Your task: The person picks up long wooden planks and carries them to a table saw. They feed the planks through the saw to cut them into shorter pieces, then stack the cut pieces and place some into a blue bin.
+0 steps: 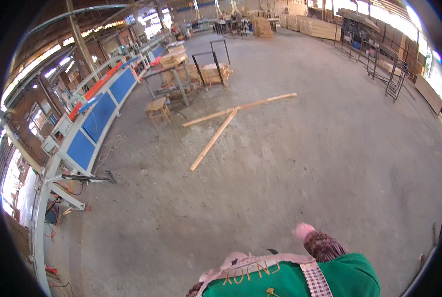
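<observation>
My right hand, in pink, hangs out past my patterned sleeve over the concrete floor, its fingers too small and blurred to read. My left hand is hidden; only a bit of that sleeve shows at the bottom edge beside my green top. Ahead on the floor lie two long wooden planks, meeting at an angle, well beyond my hands.
A long blue-panelled machine runs along the left, with loose cords beside it. Further ahead stand a wooden stool, a metal table, wood stacks and black frames. Metal racks and long boards line the right side.
</observation>
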`<state>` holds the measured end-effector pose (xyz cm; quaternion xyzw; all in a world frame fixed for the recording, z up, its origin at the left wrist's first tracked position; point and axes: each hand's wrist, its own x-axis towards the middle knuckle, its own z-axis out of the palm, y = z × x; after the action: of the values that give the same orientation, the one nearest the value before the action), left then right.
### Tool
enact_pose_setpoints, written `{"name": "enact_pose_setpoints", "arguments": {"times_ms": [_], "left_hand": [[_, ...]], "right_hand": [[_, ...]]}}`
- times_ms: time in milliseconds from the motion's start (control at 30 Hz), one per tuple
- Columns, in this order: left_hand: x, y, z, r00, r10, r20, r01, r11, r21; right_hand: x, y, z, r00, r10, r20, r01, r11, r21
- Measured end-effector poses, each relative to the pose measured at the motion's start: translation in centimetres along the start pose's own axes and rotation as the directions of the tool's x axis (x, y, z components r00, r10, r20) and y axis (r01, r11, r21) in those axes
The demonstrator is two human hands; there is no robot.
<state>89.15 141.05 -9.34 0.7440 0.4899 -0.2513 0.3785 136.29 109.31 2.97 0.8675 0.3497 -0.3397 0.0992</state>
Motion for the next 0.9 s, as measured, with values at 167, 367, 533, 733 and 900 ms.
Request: {"name": "enact_pose_setpoints", "arguments": {"times_ms": [167,367,533,733,900], "left_hand": [[11.9,1.6,-2.2,0.960,0.242,-0.141,-0.218,0.961,0.169],[28.5,9.5,-12.4,0.980,0.182,0.080,-0.199,0.900,0.387],[38.1,23.7,-31.1,0.961,0.247,0.123,-0.270,0.750,0.604],[51.5,45.6,-46.5,0.990,0.015,-0.138,-0.039,0.984,-0.173],[61.4,60.0,-47.4,0.989,0.012,-0.150,-0.083,0.875,-0.477]], "right_hand": [[12.3,-7.4,-14.6,0.996,0.083,-0.034,-0.059,0.888,0.456],[23.3,-8.6,-18.6,0.977,-0.088,0.192,0.026,0.952,0.303],[24.8,-0.5,-21.6,0.974,0.122,0.191,-0.207,0.823,0.528],[32.1,5.4,-25.9,0.921,0.326,0.213,-0.344,0.424,0.838],[51.6,10.5,-37.8,0.994,0.049,0.100,-0.065,0.984,0.169]]}}
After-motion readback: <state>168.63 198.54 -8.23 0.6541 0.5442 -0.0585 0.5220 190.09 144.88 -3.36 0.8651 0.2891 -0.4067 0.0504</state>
